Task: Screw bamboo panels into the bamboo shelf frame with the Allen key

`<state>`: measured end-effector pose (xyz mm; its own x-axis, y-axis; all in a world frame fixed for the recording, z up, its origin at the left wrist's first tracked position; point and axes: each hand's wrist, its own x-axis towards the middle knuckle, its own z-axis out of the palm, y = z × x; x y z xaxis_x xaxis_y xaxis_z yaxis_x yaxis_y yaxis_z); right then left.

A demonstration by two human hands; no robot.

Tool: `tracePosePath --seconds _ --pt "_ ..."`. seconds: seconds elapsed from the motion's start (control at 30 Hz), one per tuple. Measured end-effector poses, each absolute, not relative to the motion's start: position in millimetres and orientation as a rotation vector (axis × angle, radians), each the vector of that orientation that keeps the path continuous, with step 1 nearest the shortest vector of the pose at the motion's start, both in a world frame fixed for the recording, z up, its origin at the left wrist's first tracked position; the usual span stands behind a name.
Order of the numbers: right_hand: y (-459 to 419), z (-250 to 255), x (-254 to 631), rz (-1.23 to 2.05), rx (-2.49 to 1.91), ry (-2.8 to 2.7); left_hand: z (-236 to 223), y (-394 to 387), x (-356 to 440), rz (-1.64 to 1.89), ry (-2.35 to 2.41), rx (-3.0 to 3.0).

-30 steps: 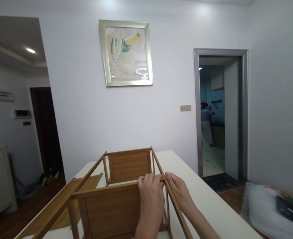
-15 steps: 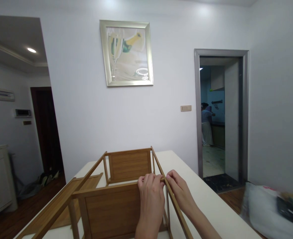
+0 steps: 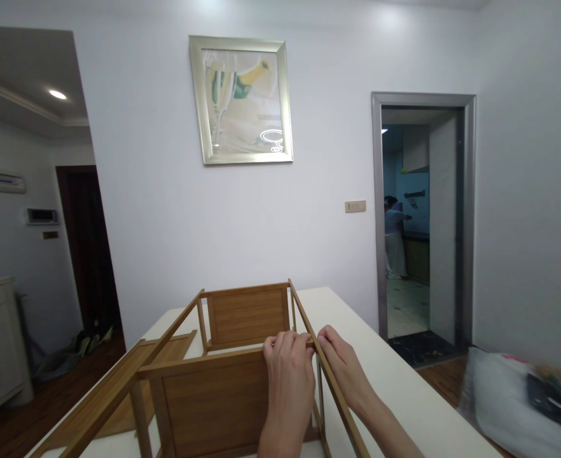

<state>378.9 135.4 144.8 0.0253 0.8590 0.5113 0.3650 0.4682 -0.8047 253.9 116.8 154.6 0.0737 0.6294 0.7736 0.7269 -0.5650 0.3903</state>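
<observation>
A brown wooden shelf frame [image 3: 180,362] lies on the white table [image 3: 371,369], its long rails running away from me. My left hand [image 3: 290,362] is wrapped over the top edge of the nearer wooden panel [image 3: 214,401], close to its right end. Pinched at the right long rail [image 3: 340,394] is my right hand [image 3: 340,359], with its fingertips at the joint where panel and rail meet. The joint itself is partly hidden by my fingers. Farther back, a second panel [image 3: 249,315] spans the two rails.
Another flat wooden panel [image 3: 123,407] lies on the table at the left. A plastic-wrapped bundle [image 3: 514,394] sits on the floor at right. Beyond the doorway [image 3: 376,222] a person [image 3: 395,235] stands in the other room. A framed picture [image 3: 287,102] hangs on the wall.
Both hands keep their grip at the joint, and the frame stays in place. Only the camera view has shifted very slightly.
</observation>
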Motion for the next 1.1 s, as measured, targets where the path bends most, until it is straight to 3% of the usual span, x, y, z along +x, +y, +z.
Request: tracePosePath --seconds 0.47,1.1 --pt "146.6 131.9 379.5 0.545 -1.049 -1.569 155.7 116.1 254.9 -1.498 -1.432 -2.231" --pt "128.4 152.1 380.7 0.599 -1.060 -1.527 158.7 112.5 254.3 -1.509 -1.451 -2.252"
